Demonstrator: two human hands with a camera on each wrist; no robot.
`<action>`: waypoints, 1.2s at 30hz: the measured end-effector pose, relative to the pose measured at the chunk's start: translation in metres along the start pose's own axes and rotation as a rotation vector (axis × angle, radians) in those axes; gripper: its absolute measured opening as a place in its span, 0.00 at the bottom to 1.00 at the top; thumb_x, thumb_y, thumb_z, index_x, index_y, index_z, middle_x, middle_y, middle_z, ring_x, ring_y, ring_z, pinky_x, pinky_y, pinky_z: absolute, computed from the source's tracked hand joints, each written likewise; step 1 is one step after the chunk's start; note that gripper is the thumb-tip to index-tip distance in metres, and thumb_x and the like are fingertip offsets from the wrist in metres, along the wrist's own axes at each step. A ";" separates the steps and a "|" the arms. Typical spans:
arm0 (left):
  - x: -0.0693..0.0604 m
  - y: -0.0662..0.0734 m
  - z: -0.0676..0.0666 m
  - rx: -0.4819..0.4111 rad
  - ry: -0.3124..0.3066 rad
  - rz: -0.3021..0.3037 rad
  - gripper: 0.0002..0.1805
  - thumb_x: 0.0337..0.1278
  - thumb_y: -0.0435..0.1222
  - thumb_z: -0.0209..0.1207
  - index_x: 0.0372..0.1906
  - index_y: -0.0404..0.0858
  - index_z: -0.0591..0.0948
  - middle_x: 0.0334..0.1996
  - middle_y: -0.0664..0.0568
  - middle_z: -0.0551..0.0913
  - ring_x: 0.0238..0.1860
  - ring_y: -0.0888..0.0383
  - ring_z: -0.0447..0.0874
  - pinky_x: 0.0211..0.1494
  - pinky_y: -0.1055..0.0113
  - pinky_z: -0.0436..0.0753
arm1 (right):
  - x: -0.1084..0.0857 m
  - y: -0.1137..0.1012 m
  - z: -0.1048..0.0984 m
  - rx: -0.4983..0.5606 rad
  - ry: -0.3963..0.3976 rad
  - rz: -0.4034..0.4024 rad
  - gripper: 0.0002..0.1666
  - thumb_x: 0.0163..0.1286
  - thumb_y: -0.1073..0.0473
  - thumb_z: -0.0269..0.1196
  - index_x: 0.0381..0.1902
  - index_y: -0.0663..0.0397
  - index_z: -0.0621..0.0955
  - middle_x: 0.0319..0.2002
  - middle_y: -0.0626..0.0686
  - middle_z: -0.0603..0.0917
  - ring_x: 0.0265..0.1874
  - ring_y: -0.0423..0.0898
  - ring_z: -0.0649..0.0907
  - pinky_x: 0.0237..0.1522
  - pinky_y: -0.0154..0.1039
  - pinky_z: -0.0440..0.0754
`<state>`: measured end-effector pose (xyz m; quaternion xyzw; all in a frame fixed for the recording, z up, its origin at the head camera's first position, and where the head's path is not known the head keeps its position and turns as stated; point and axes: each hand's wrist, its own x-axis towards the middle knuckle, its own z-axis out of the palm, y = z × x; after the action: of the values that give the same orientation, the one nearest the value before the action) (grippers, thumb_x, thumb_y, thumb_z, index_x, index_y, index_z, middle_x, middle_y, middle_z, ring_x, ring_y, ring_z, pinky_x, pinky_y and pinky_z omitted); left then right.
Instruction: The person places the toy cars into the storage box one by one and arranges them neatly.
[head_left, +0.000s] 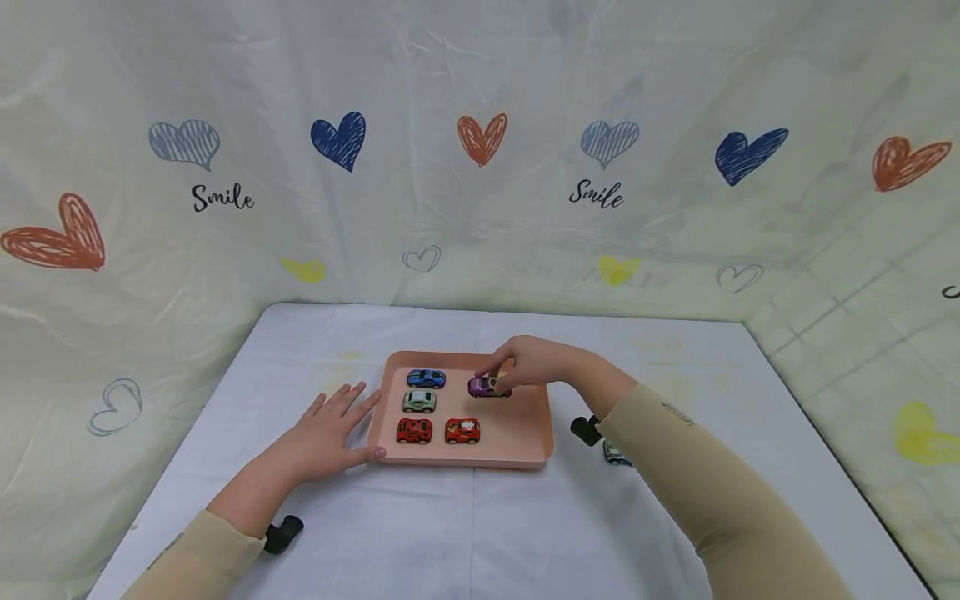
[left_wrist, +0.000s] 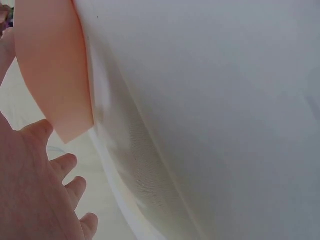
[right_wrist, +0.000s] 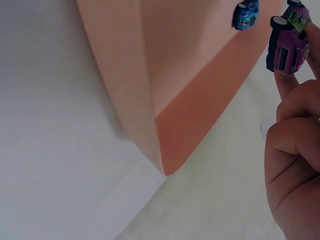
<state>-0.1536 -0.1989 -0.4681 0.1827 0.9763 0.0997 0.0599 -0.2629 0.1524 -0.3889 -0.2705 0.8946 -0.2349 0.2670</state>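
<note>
Head cam shows blue toy car [head_left: 426, 378], pale green toy car [head_left: 419, 401] & 2 red toy cars [head_left: 415, 431] in pink tray [head_left: 517, 437], mid-frame; of those cars R wrist cam gets only the blue, at top. R hand [head_left: 543, 360]: fingers clamped on purple toy car [head_left: 482, 387] over tray's upper R part; R wrist view, upper R, adds its dark wheels & green patch. L hand [head_left: 326, 442]: fingers spread apart, at tray's L edge. Another toy car [head_left: 617, 454], lower R, part hidden by R sleeve [head_left: 675, 450]. L wrist view, upper L: purplish bit [left_wrist: 9, 21] cut off, can't ID.
</note>
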 end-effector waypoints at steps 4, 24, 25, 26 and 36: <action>0.001 -0.002 0.004 0.000 0.007 -0.005 0.55 0.51 0.72 0.55 0.79 0.46 0.57 0.78 0.42 0.53 0.77 0.39 0.46 0.76 0.37 0.45 | 0.012 -0.008 0.004 -0.019 -0.028 -0.016 0.18 0.63 0.57 0.68 0.51 0.33 0.87 0.42 0.40 0.85 0.48 0.47 0.80 0.47 0.40 0.79; -0.001 0.004 -0.005 -0.013 -0.009 -0.003 0.56 0.51 0.73 0.54 0.78 0.45 0.58 0.77 0.41 0.54 0.77 0.38 0.47 0.75 0.36 0.46 | 0.047 -0.028 0.025 -0.011 -0.147 0.084 0.17 0.67 0.65 0.66 0.52 0.46 0.85 0.42 0.49 0.83 0.36 0.44 0.84 0.47 0.42 0.85; -0.001 0.004 -0.005 -0.015 -0.009 -0.003 0.55 0.51 0.73 0.54 0.78 0.46 0.58 0.77 0.41 0.54 0.77 0.38 0.47 0.75 0.37 0.46 | 0.047 -0.028 0.025 -0.013 -0.145 0.086 0.17 0.66 0.65 0.66 0.52 0.46 0.85 0.41 0.49 0.83 0.36 0.44 0.84 0.47 0.42 0.85; -0.001 0.004 -0.005 -0.014 -0.009 -0.003 0.55 0.51 0.74 0.53 0.78 0.46 0.58 0.78 0.41 0.53 0.77 0.38 0.46 0.75 0.37 0.46 | 0.048 -0.029 0.026 -0.021 -0.144 0.085 0.17 0.66 0.65 0.65 0.52 0.47 0.85 0.41 0.49 0.83 0.36 0.44 0.84 0.46 0.42 0.85; 0.000 0.001 0.000 0.000 -0.003 -0.009 0.57 0.50 0.76 0.50 0.79 0.47 0.57 0.78 0.42 0.53 0.77 0.39 0.46 0.76 0.37 0.46 | 0.050 -0.029 0.030 -0.095 -0.151 0.091 0.18 0.67 0.64 0.66 0.52 0.42 0.85 0.43 0.47 0.83 0.39 0.43 0.82 0.45 0.36 0.83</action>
<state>-0.1537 -0.1978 -0.4681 0.1784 0.9770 0.0989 0.0618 -0.2702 0.0920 -0.4131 -0.2591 0.8934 -0.1589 0.3309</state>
